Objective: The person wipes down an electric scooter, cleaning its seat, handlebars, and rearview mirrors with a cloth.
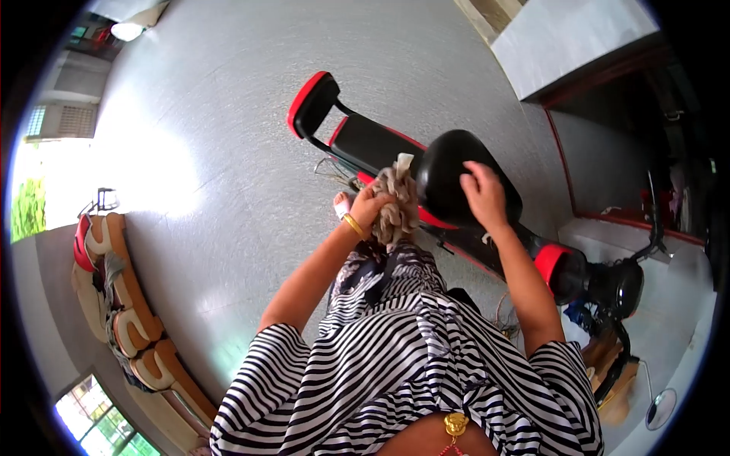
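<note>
A bundle of grey-brown twisted cloth or cord with a pale tag at its top is gripped by my left hand, which wears a yellow bangle at the wrist. Over the right side of a black scooter seat is my right hand, its fingers apart and nothing between them. Whether it touches the seat cannot be made out. The bundle hangs in front of my body, just left of that seat.
A red and black scooter extends from the centre to the lower right, with handlebars and a mirror. At the left stands a wooden bench with cloths on it. A dark red-framed opening is at the right.
</note>
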Available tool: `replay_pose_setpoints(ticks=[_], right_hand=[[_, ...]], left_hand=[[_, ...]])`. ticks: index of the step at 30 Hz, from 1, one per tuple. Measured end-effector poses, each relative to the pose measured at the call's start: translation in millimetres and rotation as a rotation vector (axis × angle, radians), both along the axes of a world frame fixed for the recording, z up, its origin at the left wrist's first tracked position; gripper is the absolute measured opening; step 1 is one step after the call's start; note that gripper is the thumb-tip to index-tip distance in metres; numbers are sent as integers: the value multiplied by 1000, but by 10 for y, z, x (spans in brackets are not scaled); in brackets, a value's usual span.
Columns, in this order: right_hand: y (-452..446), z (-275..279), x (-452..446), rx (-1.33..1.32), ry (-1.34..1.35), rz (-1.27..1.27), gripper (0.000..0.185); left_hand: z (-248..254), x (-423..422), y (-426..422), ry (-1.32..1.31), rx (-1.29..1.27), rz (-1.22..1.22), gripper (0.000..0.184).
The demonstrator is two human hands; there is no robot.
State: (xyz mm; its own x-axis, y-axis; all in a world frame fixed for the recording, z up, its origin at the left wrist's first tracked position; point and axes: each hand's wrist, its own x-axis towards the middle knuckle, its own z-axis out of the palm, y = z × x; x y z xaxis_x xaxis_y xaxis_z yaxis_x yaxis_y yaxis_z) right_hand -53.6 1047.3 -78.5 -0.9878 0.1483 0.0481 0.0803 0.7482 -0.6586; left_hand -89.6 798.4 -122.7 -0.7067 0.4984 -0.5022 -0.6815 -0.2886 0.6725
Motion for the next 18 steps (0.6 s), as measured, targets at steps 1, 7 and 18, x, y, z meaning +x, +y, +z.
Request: replay_pose_setpoints(ticks=[1, 7, 18], right_hand=[[136, -101, -6, 260, 55, -79, 38], [329, -652, 171, 750, -122, -287, 52], [260, -536, 184, 709, -92, -282, 52]], left_hand=[[-281, -134, -79, 1, -44, 86, 36], [-825, -1051, -354, 794, -1014, 321, 36], [-1423, -1492, 325, 1026, -1556, -532, 65]])
